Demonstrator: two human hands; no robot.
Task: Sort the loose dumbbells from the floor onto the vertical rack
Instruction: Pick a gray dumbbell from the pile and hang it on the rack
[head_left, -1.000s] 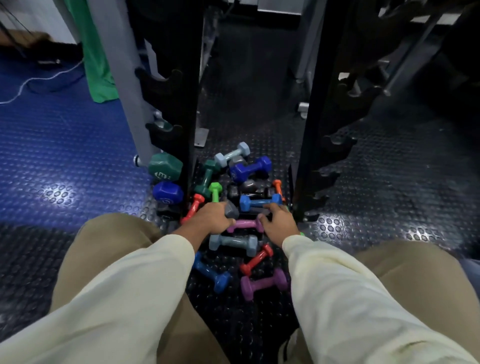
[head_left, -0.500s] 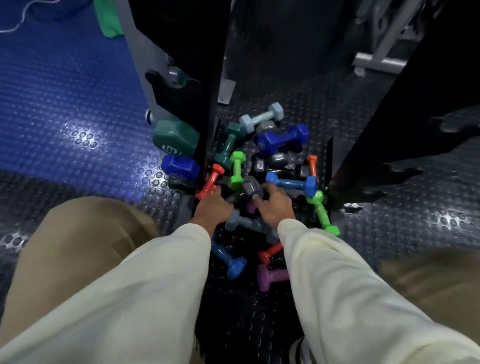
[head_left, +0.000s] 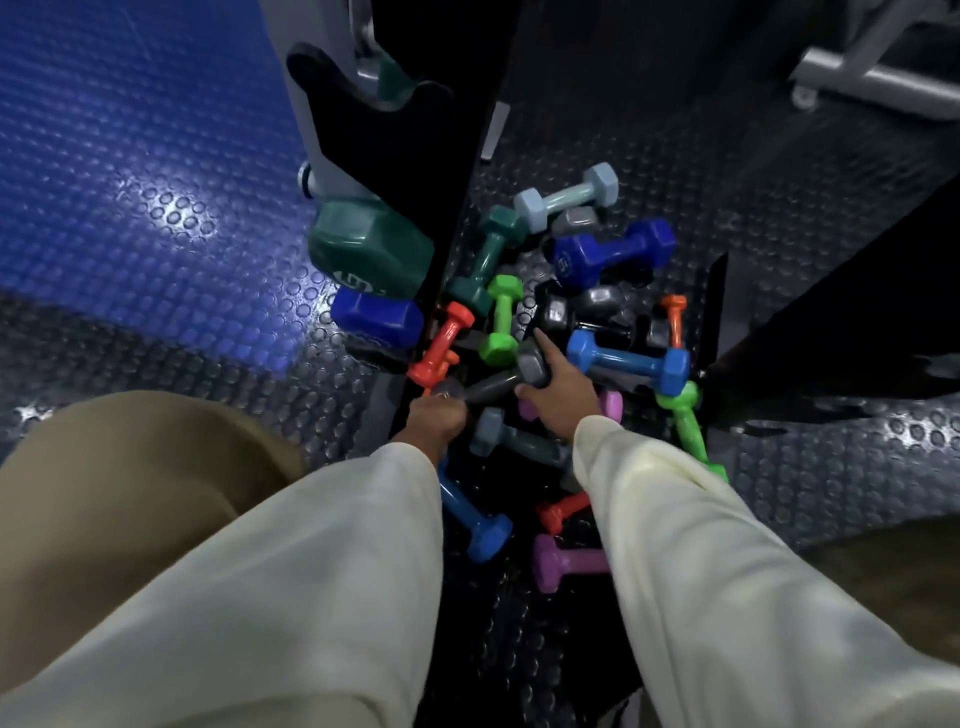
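Your left hand (head_left: 435, 423) grips one end of a dark grey dumbbell (head_left: 496, 382), fingers curled round it at the near edge of the pile. Your right hand (head_left: 563, 387) rests on the other end of that same dumbbell, its forefinger stretched out straight toward a black dumbbell (head_left: 563, 314) while the thumb sticks out to the side; how its other fingers lie I cannot tell.

The loose dumbbells lie heaped on the studded black floor (head_left: 831, 467) between the two black uprights of the vertical rack (head_left: 415, 171). Just beyond your right hand is a light blue dumbbell (head_left: 626, 361), and farther back a dark blue dumbbell (head_left: 613, 254) and a pale grey dumbbell (head_left: 566, 196). A bright green dumbbell (head_left: 501, 318) stands beside a red dumbbell (head_left: 441, 343). Nearer your sleeves sit a purple dumbbell (head_left: 563, 561) and a blue dumbbell (head_left: 475, 522).

On the left rack upright, a big dark green dumbbell (head_left: 371, 249) sits above a big blue dumbbell (head_left: 376, 318).
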